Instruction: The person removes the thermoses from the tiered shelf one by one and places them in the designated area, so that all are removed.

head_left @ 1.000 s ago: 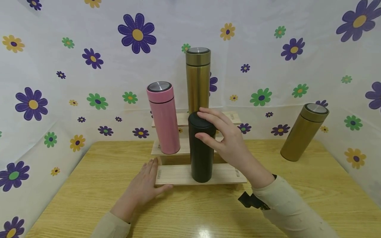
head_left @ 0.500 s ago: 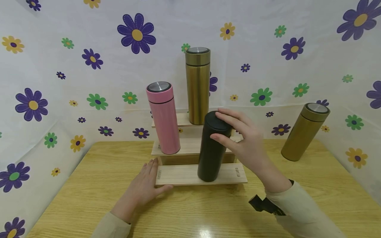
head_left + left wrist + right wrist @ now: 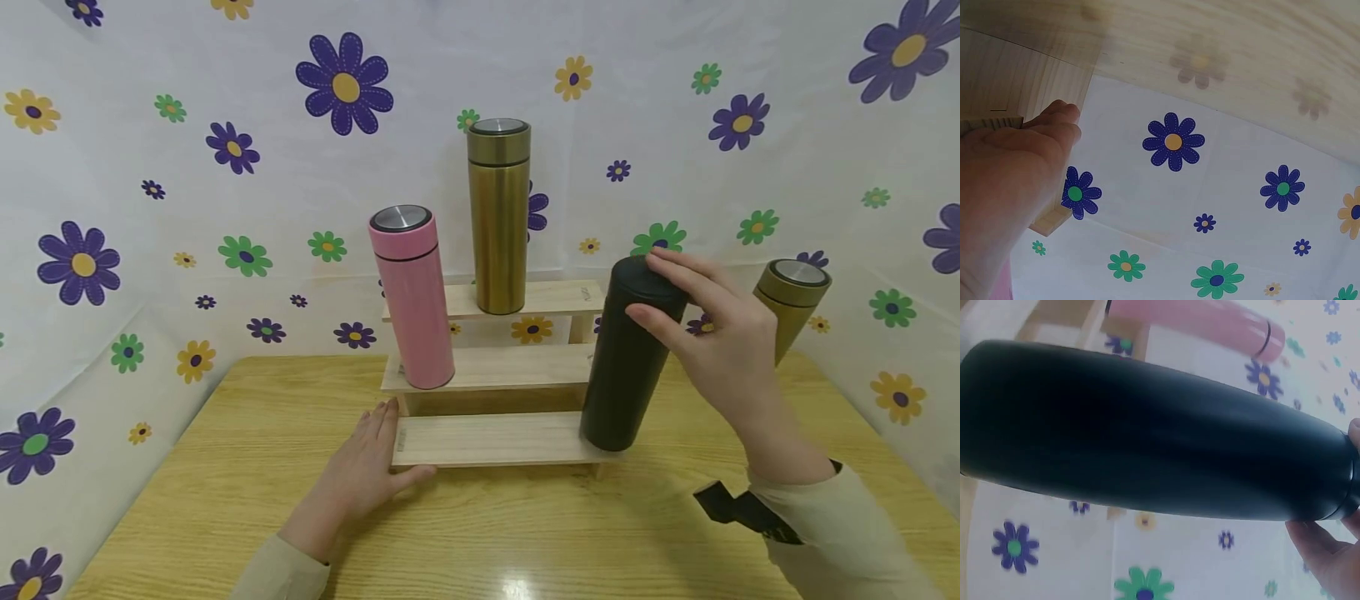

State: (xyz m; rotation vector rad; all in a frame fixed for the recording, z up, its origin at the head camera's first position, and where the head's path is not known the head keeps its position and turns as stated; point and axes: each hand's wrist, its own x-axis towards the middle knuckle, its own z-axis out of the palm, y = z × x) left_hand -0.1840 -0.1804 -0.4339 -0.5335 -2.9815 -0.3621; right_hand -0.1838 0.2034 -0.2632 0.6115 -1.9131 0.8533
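My right hand grips a matte black thermos bottle round its top, thumb in front and fingers behind. The bottle leans slightly, its base over the right end of the lowest step of a wooden three-step stand; I cannot tell whether it touches the wood. In the right wrist view the black bottle fills most of the picture. My left hand rests with extended fingers against the left end of that lowest step. In the left wrist view its fingers lie along a wooden side panel.
A pink thermos stands at the left of the middle step. One gold thermos stands on the top step. Another gold thermos, on the table at the right, is partly hidden by the right hand. A flower-patterned cloth hangs behind.
My right hand has moved the black thermos from the middle of the lowest step rightward to its right end, tilting it. The left hand has stayed in place.
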